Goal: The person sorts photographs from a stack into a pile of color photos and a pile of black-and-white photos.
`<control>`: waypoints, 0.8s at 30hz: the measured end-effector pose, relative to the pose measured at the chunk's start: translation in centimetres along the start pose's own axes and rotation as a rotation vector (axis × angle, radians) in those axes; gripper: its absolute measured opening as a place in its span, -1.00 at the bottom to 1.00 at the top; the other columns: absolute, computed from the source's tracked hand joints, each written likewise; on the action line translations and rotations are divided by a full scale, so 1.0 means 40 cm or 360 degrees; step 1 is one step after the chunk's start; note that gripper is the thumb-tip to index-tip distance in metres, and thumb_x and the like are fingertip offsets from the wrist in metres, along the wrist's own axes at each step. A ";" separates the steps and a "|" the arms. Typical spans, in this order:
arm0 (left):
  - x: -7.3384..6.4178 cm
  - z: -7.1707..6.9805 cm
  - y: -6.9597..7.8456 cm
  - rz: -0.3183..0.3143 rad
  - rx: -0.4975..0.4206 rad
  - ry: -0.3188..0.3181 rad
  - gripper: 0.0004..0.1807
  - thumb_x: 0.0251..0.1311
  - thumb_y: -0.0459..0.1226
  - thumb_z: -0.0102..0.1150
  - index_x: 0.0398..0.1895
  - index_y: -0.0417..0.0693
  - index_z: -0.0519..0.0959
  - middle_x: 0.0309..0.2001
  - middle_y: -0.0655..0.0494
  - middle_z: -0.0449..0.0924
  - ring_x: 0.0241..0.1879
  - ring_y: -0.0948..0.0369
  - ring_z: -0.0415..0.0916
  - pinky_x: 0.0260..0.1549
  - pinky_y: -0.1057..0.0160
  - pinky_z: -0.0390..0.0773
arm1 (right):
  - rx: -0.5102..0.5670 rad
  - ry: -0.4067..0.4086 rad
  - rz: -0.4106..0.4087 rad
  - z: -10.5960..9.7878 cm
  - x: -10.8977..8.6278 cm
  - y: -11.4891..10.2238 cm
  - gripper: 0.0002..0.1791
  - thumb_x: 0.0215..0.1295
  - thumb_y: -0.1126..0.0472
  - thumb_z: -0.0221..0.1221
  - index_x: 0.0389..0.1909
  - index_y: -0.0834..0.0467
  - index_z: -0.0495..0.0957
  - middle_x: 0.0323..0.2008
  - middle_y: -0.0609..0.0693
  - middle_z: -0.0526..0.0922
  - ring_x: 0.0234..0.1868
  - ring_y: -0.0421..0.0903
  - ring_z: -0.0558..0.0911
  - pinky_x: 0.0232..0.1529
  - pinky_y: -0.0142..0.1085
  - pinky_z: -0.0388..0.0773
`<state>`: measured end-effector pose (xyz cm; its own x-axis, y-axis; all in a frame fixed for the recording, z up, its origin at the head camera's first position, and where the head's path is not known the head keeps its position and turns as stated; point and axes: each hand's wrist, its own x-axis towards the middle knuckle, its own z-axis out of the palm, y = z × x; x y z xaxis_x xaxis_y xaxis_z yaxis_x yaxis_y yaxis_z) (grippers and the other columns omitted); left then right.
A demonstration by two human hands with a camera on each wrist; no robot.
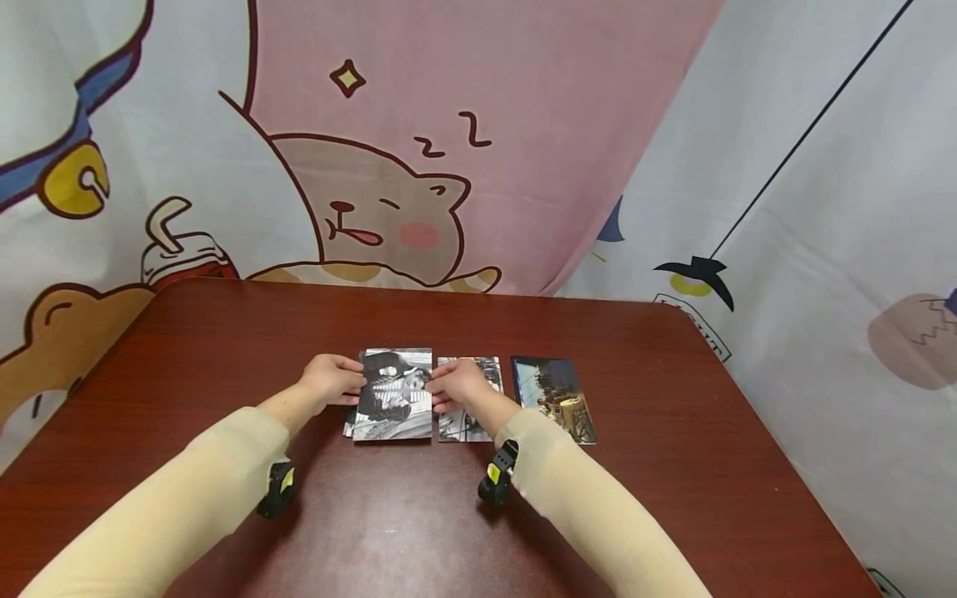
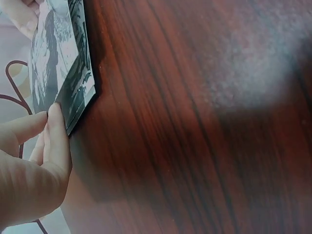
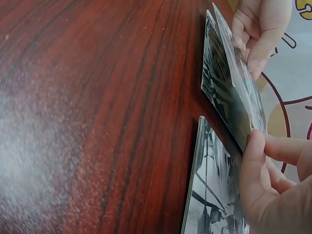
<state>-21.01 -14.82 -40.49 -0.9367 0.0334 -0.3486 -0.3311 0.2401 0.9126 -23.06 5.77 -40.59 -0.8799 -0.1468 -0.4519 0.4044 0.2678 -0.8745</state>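
Observation:
Both hands hold one black-and-white photo card (image 1: pixel 394 394), tilted above the table. My left hand (image 1: pixel 332 380) pinches its left edge between thumb and fingers. At the right edge, my right hand (image 1: pixel 463 386) pinches it the same way. Directly below lies another black-and-white card (image 2: pixel 80 95), mostly covered in the head view; the left wrist view shows a gap between the two. A second black-and-white card (image 1: pixel 465 428) lies to the right, partly hidden under my right hand. Farther right is a colour photo card (image 1: pixel 553 394), which neither hand touches.
The cards lie in a row on a dark red-brown wooden table (image 1: pixel 389 531). Behind it hangs a cloth (image 1: pixel 553 166) printed with cartoon animals. A black wrist device (image 1: pixel 278 488) is on the left sleeve, another (image 1: pixel 497 475) on the right.

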 end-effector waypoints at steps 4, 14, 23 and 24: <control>-0.002 0.000 -0.002 -0.0002 0.0002 0.0006 -0.60 0.18 -0.55 -0.04 0.10 -0.59 0.31 -0.29 -0.07 0.54 -0.48 0.32 0.51 -0.45 0.34 0.70 | -0.0018 0.0012 0.0008 0.001 -0.001 0.001 -0.73 0.16 0.47 0.16 -0.09 0.38 0.47 -0.56 -0.03 0.53 -0.69 -0.25 0.45 -0.67 -0.50 0.56; -0.003 -0.003 -0.003 0.0017 0.0116 0.0047 -0.61 0.16 -0.52 0.01 0.06 -0.58 0.36 -0.17 -0.32 0.59 -0.35 0.19 0.57 -0.25 0.11 0.72 | -0.0024 0.0006 0.0024 -0.002 -0.004 -0.003 -0.74 0.23 0.41 0.12 -0.06 0.39 0.48 -0.55 0.01 0.48 -0.67 -0.22 0.47 -0.65 -0.48 0.58; 0.001 -0.003 0.018 0.0025 0.0107 0.0031 -0.60 0.22 -0.45 0.03 0.10 -0.53 0.36 -0.12 -0.27 0.57 -0.26 0.12 0.57 -0.19 0.12 0.70 | -0.0077 -0.0023 0.0013 -0.035 -0.004 -0.009 -0.72 0.25 0.36 0.11 -0.03 0.39 0.48 -0.58 0.00 0.46 -0.65 -0.21 0.48 -0.65 -0.49 0.55; 0.003 0.000 0.020 0.0021 0.0096 0.0022 -0.59 0.22 -0.44 0.03 0.10 -0.52 0.36 -0.13 -0.25 0.57 -0.27 0.14 0.57 -0.21 0.15 0.71 | -0.0069 -0.0024 0.0014 -0.039 -0.003 -0.009 -0.72 0.25 0.36 0.11 -0.04 0.39 0.48 -0.59 -0.01 0.46 -0.66 -0.22 0.47 -0.65 -0.49 0.54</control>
<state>-21.37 -14.63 -39.80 -0.9426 0.0236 -0.3330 -0.3113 0.2978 0.9024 -23.48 7.18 -39.94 -0.8723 -0.1587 -0.4624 0.4006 0.3101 -0.8622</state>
